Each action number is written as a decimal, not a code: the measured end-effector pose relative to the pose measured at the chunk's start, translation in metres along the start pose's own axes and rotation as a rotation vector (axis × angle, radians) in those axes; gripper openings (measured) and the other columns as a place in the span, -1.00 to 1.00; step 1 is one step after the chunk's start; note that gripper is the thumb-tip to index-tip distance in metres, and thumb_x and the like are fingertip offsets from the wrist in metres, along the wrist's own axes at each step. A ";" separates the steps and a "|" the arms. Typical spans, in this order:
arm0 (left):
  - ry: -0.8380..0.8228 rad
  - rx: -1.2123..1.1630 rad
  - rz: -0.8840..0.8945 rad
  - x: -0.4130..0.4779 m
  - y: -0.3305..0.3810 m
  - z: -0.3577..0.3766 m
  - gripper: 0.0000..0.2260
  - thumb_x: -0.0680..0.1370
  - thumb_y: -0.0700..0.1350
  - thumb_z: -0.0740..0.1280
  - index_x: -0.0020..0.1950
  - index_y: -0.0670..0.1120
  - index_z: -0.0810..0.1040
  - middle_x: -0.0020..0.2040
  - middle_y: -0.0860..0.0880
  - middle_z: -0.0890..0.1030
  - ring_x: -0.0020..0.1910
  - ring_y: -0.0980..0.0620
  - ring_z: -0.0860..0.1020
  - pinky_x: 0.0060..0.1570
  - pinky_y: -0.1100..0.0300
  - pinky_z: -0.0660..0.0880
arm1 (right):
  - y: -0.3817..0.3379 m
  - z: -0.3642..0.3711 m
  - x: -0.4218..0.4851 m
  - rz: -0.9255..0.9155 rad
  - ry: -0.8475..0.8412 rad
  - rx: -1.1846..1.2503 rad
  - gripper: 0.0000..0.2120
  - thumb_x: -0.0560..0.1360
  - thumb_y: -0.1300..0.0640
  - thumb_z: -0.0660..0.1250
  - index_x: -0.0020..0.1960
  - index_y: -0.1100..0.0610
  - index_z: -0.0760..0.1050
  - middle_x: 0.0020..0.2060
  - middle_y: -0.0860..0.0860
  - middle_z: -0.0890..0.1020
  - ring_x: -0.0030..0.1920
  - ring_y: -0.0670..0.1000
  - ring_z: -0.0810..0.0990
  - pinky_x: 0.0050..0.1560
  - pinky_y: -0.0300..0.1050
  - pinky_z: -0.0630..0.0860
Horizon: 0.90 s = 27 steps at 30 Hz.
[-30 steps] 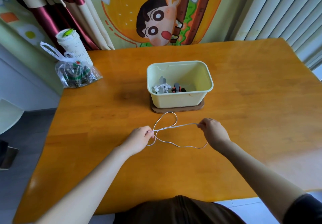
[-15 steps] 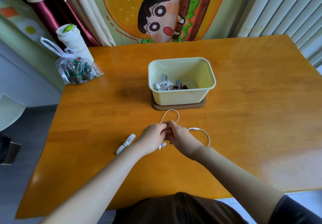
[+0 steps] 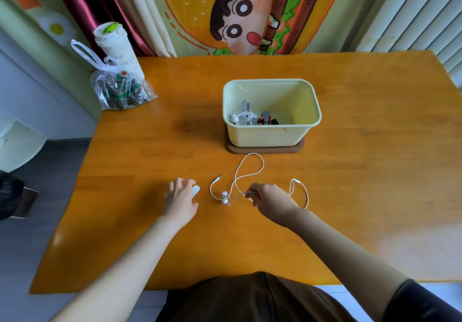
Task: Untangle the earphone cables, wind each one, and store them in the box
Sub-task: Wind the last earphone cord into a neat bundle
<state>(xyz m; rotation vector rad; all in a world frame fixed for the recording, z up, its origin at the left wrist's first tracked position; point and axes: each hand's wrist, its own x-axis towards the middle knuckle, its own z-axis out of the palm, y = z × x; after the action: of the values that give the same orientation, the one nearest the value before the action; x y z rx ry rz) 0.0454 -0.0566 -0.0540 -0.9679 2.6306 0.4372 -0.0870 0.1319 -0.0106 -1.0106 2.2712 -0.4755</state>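
Right hand (image 3: 271, 200) fingertips pinch white earphone cable (image 3: 251, 154); loop runs ahead of them toward box (image 3: 270, 135). Left hand (image 3: 180, 202) fingers spread, tips over white winder (image 3: 196, 191).

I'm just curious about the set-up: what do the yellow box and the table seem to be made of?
The box looks like moulded plastic: pale yellow, smooth, thin rolled rim, faint sheen. The table looks like varnished wood: orange-brown, visible grain and plank seams, glossy reflections; it could be veneer.
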 end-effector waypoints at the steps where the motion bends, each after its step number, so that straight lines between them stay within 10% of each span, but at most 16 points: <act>1: -0.038 0.055 -0.070 -0.001 -0.005 0.002 -0.59 0.56 -0.06 0.32 0.37 -0.03 0.30 0.32 -0.09 0.32 0.33 -0.10 0.30 0.23 0.05 0.33 | 0.003 0.001 0.000 0.021 -0.020 0.007 -0.77 0.62 0.17 0.12 0.13 0.14 0.53 -0.04 0.07 0.64 -0.06 0.08 0.59 -0.06 -0.04 0.55; 12: -0.065 -0.427 -0.139 -0.002 0.017 0.016 -0.90 0.56 -0.21 0.27 0.03 -0.14 0.39 0.03 -0.13 0.55 -0.10 -0.06 0.51 -0.27 0.24 0.36 | 0.049 0.011 -0.007 0.319 -0.242 -0.258 -0.71 0.54 0.18 0.25 0.26 0.17 0.44 0.17 0.11 0.54 0.15 0.12 0.53 0.03 -0.07 0.51; 17: -0.044 -0.553 -0.163 -0.003 0.029 0.014 -0.85 0.57 -0.20 0.27 0.11 -0.15 0.38 -0.06 -0.06 0.50 -0.16 0.00 0.48 -0.44 0.36 0.31 | 0.036 0.021 -0.005 0.136 -0.140 -0.388 -0.39 0.44 -0.10 0.39 0.39 0.07 0.27 0.29 0.05 0.39 0.31 0.08 0.34 0.26 -0.06 0.36; 27: -0.054 -0.667 -0.210 -0.004 0.028 0.009 -0.83 0.57 -0.19 0.27 0.10 -0.09 0.32 -0.07 -0.05 0.51 -0.23 0.01 0.49 -0.37 0.26 0.39 | 0.017 0.054 0.020 -0.040 -0.081 -0.530 -0.55 0.52 -0.04 0.30 0.33 0.12 0.32 0.22 0.09 0.45 0.25 0.10 0.42 0.21 -0.08 0.35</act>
<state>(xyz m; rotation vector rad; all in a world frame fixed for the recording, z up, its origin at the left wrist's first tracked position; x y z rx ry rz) 0.0313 -0.0308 -0.0560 -1.3717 2.3213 1.3092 -0.0716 0.1234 -0.0682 -1.2992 2.3565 0.1681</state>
